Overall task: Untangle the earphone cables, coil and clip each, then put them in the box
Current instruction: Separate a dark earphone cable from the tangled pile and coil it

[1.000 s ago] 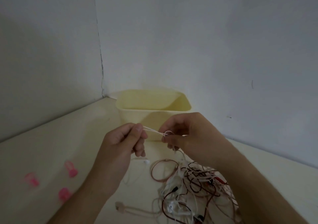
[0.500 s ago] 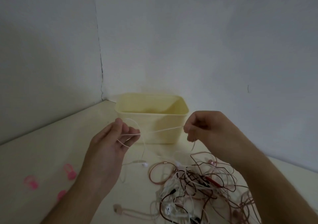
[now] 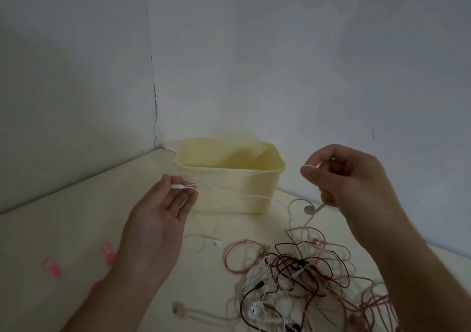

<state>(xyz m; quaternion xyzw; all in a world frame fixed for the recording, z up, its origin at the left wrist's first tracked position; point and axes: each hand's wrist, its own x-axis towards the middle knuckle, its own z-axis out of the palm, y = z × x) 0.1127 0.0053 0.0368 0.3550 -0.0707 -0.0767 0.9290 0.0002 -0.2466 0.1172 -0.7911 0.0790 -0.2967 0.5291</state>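
Now the left hand (image 3: 163, 219) and right hand (image 3: 349, 178) each pinch the thin white earphone cable (image 3: 229, 191) — untangling, probably. Next, coil it — gently.

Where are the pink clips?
The pink clips lie on the table at the lower left of the head view, left of the left hand, far from the cable pile.

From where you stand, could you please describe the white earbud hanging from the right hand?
Start at the yellow box in the corner. Just to its right, below the right hand, the white earbud dangles on its stem. Unlike the buds in the tangle, it hangs clear of the table.
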